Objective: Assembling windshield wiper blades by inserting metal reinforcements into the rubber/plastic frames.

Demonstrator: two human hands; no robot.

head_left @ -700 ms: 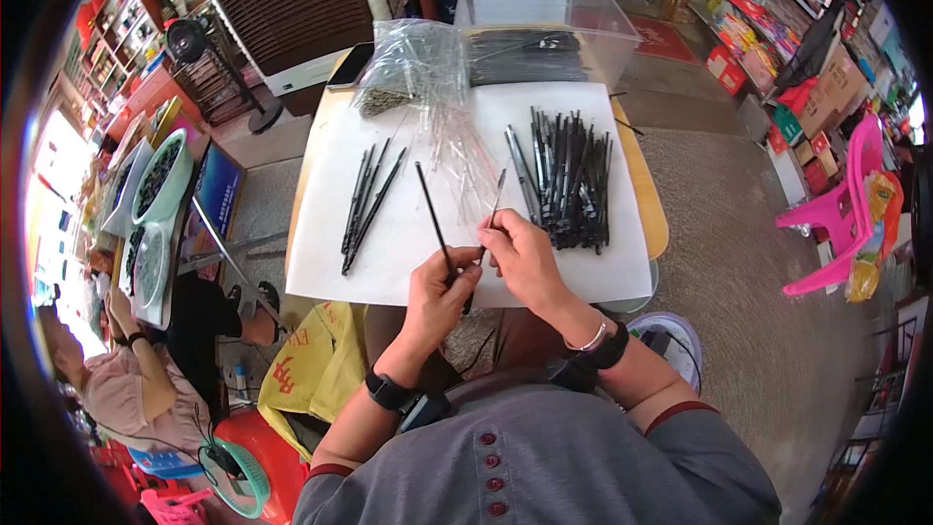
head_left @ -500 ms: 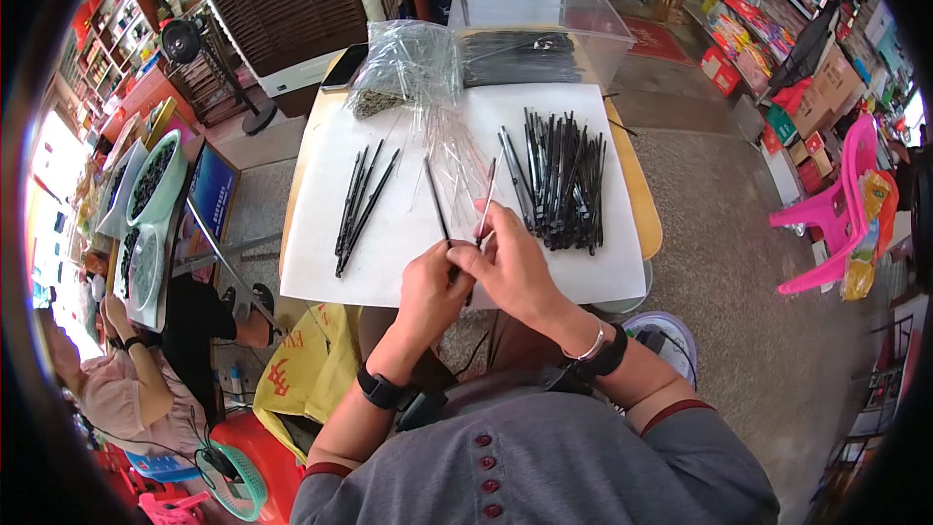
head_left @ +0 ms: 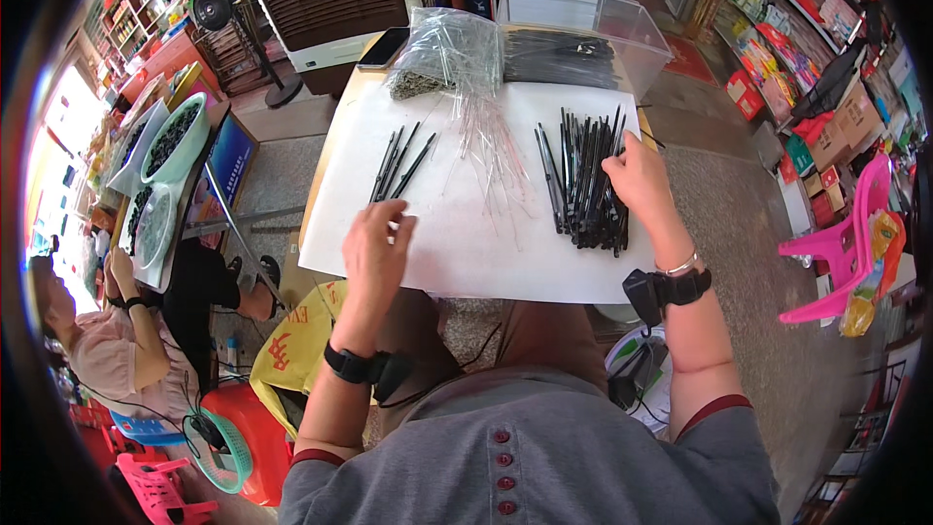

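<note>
Two hands are working apart on the white sheet (head_left: 457, 233): left hand (head_left: 374, 248), fingers loosely curled (empty), is nearing the small stick bunch (head_left: 398, 163); right hand (head_left: 637, 175) is pinching the big black stick pile (head_left: 588, 180) beside the right edge.

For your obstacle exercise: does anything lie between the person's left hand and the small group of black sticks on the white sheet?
Nothing visible does. The left hand hovers just below the small group of black sticks, with only bare white sheet between them.

Bright daylight floods in from the left, glaring off the white paper sheet (head_left: 466, 233); fisheye bending and dark vignette ring the edges
</note>
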